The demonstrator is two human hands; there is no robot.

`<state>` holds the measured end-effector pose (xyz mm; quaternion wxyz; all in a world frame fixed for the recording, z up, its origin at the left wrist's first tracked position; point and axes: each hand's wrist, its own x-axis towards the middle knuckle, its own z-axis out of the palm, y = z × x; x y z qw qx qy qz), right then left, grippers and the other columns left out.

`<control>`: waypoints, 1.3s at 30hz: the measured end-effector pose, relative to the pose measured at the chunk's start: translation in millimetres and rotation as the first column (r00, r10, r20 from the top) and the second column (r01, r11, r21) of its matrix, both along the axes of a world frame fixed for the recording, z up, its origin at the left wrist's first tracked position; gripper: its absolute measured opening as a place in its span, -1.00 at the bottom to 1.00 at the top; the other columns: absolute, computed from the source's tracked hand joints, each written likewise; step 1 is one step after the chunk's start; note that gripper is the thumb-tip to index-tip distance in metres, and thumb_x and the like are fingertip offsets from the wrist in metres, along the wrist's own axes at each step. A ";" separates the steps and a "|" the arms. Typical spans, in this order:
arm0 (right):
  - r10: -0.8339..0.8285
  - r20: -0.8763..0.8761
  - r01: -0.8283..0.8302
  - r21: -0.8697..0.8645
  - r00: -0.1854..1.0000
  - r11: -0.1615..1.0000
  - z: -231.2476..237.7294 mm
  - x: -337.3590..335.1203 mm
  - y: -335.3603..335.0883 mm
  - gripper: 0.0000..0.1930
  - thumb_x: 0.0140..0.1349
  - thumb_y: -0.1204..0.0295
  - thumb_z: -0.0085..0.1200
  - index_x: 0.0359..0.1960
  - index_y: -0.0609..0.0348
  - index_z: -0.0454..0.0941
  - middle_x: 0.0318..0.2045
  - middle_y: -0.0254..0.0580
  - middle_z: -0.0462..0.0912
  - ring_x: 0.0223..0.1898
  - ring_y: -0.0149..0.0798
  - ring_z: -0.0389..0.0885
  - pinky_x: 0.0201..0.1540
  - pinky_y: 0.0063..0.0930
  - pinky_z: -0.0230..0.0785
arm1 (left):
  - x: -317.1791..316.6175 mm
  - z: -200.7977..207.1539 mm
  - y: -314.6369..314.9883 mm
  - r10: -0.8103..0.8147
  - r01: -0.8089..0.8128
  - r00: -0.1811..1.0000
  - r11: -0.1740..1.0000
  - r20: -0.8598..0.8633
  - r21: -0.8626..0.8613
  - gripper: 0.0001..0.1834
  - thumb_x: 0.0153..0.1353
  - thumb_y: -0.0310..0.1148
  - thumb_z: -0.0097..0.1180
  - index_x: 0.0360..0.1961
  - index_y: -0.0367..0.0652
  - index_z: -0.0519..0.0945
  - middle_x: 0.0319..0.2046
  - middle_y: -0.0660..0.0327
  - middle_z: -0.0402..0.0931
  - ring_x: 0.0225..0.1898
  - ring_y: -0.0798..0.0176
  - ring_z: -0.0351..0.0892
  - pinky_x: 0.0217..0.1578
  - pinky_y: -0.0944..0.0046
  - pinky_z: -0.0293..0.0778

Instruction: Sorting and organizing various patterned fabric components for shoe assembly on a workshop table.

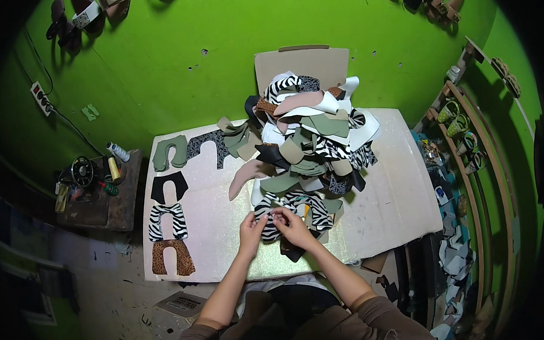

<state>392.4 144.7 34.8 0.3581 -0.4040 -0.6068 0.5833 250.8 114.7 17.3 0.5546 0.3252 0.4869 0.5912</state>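
Cutouts (155, 225) lie apparently sorted along the counter's (211, 238) left, a large heap (327, 125) seemingly remains, and left hand (249, 235) and right hand (293, 228) pinch a zebra piece (270, 232), grip nearly closed.

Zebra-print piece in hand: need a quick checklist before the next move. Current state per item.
1. Both hands on the held zebra-print piece: ok, left hand and right hand have fingers on it.
2. Only one layer held: cannot tell, the fingers hide part of it.
3. Matching zebra-print shape in the left column: ok, it lies between the black shape and the leopard-print shape.
4. Main pile sorted: not ok, prints and plain colours are mixed.
5. Right wrist off the loose dark piece: cannot tell, they overlap in view.
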 end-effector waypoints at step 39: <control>0.010 0.020 -0.014 0.228 1.000 0.974 20.6 -6.9 5.5 -0.86 0.13 0.54 0.00 -0.26 0.23 0.49 -0.33 -0.29 0.54 -0.31 -0.44 0.48 -0.22 -0.59 0.29 | -38.5 12.9 4.6 0.195 -0.194 0.971 0.981 0.140 -0.024 -0.64 0.35 -0.16 -0.37 -0.01 -0.17 0.28 -0.21 0.17 0.45 -0.16 0.33 0.46 -0.09 0.32 0.38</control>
